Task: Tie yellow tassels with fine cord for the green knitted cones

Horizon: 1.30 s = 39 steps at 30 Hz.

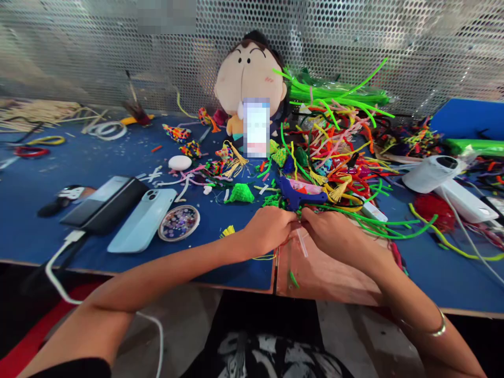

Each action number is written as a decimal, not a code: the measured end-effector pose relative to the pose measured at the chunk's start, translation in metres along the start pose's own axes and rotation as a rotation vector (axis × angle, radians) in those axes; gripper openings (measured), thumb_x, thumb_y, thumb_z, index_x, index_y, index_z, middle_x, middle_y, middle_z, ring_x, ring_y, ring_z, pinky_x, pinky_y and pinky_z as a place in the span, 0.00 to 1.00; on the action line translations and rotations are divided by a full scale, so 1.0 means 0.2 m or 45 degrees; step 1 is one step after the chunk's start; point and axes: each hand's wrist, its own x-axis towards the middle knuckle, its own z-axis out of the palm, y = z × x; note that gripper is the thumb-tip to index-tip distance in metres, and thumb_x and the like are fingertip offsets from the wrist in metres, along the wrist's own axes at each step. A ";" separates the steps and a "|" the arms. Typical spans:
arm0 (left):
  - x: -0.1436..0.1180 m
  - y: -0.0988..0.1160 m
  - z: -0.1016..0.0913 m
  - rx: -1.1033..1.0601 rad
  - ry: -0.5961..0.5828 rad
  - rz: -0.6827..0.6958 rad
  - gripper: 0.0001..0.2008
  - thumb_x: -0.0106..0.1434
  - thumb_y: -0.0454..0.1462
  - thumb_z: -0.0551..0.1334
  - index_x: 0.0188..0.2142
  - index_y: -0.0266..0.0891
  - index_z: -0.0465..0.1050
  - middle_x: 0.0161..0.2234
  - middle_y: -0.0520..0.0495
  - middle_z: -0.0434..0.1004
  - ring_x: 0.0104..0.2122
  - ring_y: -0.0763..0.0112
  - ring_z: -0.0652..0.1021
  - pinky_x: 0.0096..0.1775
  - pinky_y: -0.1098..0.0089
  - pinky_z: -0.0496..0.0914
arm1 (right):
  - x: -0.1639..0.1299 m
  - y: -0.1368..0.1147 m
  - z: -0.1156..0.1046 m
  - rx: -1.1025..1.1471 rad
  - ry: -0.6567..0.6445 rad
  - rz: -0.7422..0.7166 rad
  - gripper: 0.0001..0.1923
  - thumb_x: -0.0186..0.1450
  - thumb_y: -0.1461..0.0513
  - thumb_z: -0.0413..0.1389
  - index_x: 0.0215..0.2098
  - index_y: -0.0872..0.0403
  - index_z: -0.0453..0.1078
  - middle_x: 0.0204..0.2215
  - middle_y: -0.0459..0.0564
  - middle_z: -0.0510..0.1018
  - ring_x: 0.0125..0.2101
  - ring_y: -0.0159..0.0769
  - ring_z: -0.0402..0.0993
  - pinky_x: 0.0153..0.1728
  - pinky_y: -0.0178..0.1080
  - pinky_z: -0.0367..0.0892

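Observation:
Close together near the table's front edge, my left hand and my right hand have their fingers bent into a pinch. Whatever sits between the fingertips is hidden or too small to name. Just beyond them lies a blue hot glue gun. A clear stick, like a glue stick, shows below the fingers over a bare wooden board. Left of the gun is a green fuzzy shape, and a yellow tassel lies beside my left wrist.
A tangle of coloured pipe cleaners covers the right side. A plush doll stands at the back behind a lit phone. To the left lie a light blue phone, a black power bank with white cable and a bead dish.

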 end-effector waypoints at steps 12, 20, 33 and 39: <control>-0.01 -0.07 0.02 -0.629 0.200 0.131 0.10 0.61 0.36 0.54 0.24 0.37 0.64 0.19 0.57 0.61 0.22 0.79 0.63 0.26 0.76 0.57 | 0.07 0.08 0.07 1.077 0.376 0.072 0.06 0.62 0.64 0.50 0.31 0.56 0.68 0.22 0.44 0.72 0.23 0.26 0.67 0.26 0.31 0.60; -0.02 -0.07 0.02 -0.805 0.231 0.118 0.10 0.60 0.37 0.54 0.24 0.37 0.65 0.19 0.56 0.63 0.21 0.79 0.64 0.26 0.75 0.58 | 0.08 0.05 0.06 1.552 0.384 0.175 0.05 0.61 0.62 0.54 0.30 0.56 0.67 0.23 0.44 0.72 0.24 0.27 0.69 0.25 0.32 0.62; -0.02 -0.08 0.02 -0.835 0.164 0.066 0.10 0.60 0.38 0.55 0.25 0.36 0.67 0.19 0.54 0.67 0.22 0.78 0.66 0.26 0.74 0.60 | 0.07 0.02 0.08 1.756 0.392 0.284 0.05 0.58 0.61 0.55 0.27 0.55 0.65 0.21 0.43 0.71 0.22 0.27 0.68 0.24 0.33 0.62; -0.02 -0.08 0.02 -0.797 0.133 0.040 0.10 0.60 0.37 0.55 0.25 0.36 0.69 0.20 0.53 0.69 0.22 0.77 0.67 0.27 0.74 0.60 | 0.07 0.03 0.10 1.675 0.422 0.260 0.05 0.59 0.62 0.53 0.27 0.55 0.65 0.20 0.43 0.69 0.22 0.28 0.67 0.25 0.33 0.61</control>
